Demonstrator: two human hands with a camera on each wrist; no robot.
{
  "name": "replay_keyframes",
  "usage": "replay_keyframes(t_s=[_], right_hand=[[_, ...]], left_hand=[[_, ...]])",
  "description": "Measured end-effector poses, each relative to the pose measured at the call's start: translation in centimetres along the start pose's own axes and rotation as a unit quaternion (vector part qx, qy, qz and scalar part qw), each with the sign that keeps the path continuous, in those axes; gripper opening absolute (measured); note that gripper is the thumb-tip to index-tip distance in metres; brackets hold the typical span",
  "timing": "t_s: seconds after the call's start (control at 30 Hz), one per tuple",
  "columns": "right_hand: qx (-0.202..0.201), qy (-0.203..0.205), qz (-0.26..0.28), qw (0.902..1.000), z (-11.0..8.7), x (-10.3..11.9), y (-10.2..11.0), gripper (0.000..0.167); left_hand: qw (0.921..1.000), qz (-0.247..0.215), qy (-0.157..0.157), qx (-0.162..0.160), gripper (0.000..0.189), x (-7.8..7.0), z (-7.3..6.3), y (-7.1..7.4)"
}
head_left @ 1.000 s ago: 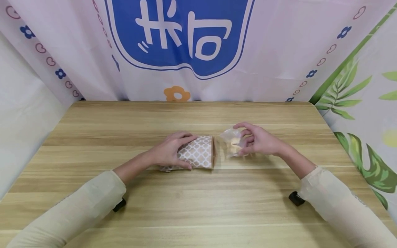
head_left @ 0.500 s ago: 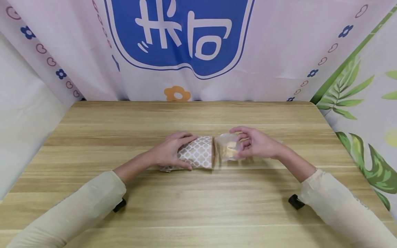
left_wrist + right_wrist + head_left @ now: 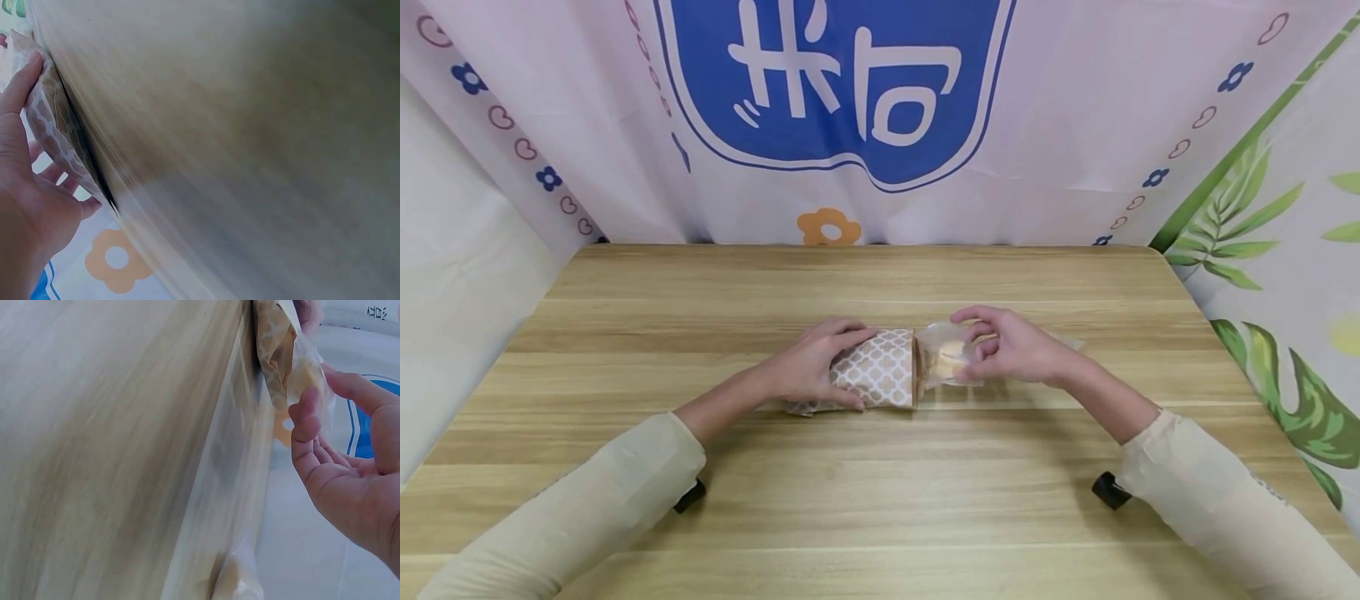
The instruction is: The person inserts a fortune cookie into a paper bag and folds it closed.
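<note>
1. Wood-grain table [image 3: 880,492], pale banner [image 3: 1060,125] along the far side, leafy backdrop [image 3: 1292,292] on the right.
2. Left hand [image 3: 801,364] grips a patterned paper bag [image 3: 883,367] mid-table.
3. Right hand [image 3: 1018,350] pinches a clear packet [image 3: 946,357] right at the bag's mouth.

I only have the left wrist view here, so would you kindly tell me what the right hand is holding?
Observer: The right hand holds a clear packet with something pale yellow inside.
Operator: Thank you; where is it relative to the patterned bag?
Observer: Right at the bag's open end, though I cannot tell whether any of it is inside.
Operator: Does anything else lie on that side?
Observer: Yes, the right wrist view shows a second clear packet on the table.
</note>
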State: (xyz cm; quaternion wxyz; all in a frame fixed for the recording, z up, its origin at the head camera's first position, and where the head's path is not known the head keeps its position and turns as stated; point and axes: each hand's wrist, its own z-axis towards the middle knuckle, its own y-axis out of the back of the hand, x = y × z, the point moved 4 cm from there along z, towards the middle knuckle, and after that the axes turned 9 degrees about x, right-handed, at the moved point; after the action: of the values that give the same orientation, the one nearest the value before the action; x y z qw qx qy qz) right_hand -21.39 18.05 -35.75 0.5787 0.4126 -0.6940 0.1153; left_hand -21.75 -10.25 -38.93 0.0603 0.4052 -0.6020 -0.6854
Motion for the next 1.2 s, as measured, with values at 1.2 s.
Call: replay_keyframes(t_s=[1.2], right_hand=[[-0.017, -0.037, -0.061, 0.9973, 0.7, 1.3, -1.4, 0.078]], left_hand=[[0.9999, -0.003, 0.012, 0.003, 0.107, 0.0, 0.2, -0.1]])
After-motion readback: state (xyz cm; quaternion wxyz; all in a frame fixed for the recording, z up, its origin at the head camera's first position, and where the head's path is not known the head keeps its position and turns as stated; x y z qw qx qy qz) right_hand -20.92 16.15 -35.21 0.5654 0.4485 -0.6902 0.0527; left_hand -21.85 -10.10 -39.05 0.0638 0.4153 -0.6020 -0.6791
